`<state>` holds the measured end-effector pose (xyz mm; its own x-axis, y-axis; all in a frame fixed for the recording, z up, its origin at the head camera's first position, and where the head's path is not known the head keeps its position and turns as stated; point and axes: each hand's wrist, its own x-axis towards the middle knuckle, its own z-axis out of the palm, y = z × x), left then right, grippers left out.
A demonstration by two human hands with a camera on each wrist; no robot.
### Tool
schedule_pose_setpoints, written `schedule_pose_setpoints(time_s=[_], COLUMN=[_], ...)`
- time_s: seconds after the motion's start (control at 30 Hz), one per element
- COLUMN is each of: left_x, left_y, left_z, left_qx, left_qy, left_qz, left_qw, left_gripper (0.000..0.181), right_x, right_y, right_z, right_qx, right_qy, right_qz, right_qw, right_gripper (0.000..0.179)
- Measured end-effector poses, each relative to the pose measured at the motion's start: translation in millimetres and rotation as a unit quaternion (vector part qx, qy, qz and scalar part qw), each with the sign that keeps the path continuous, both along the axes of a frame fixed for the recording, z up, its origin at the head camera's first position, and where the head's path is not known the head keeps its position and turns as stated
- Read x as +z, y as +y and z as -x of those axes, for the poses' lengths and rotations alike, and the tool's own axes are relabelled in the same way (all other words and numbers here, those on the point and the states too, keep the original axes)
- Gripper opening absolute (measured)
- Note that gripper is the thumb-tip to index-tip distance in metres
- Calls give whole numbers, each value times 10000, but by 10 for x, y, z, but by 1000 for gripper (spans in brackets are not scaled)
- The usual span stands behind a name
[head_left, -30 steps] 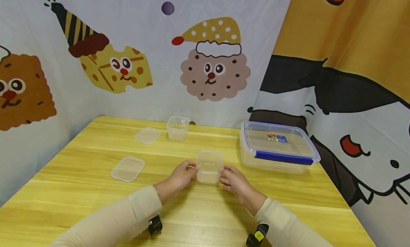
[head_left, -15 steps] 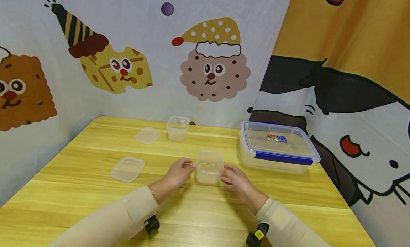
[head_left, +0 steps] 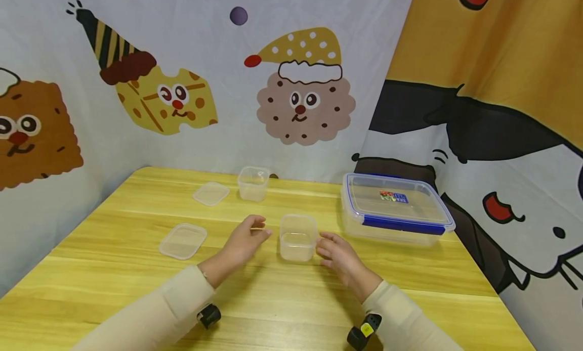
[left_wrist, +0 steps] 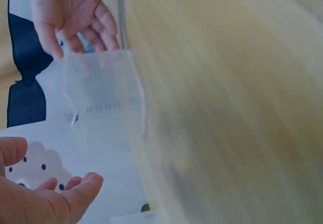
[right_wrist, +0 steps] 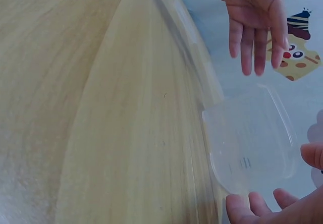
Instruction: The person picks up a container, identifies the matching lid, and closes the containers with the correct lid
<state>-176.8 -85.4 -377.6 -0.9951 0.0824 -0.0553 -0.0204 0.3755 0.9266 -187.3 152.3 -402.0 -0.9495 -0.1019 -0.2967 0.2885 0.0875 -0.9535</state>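
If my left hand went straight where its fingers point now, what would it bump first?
Probably the nearest open plastic container. Your left hand points roughly toward its side across a visible gap, though the exact line and depth are hard to judge.

Container [head_left: 298, 239] on table [head_left: 273, 310], lids [head_left: 183, 241] left, box [head_left: 401, 208] right

Yellow wood-grain table [head_left: 278, 305], two clear tubs [head_left: 298, 246] [head_left: 253, 187], two lids [head_left: 183, 241] [head_left: 211, 193], blue-trimmed box [head_left: 396, 207]
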Motion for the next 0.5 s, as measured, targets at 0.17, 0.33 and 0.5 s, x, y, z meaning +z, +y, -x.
schedule_pose_setpoints(time_s=[0.17,0.33,0.5], left_x=[89,192,241], left_y=[-160,-368,-568], left_z=[-23,-33,-36], left_qx=[-15,73,181], left_qy=[116,209,319], left_qz=[131,300,512], left_qw=[9998,9993,9980], left_gripper=[47,49,52], right_x=[-6,-8,6], right_y=[0,-15,-30], right_z=[4,4,-9], right_qx=[61,84,125], right_qy=[13,20,-2], right_qz=[-3,-8,-20], right_qw=[10000,10000,9999], right_gripper=[50,51,51])
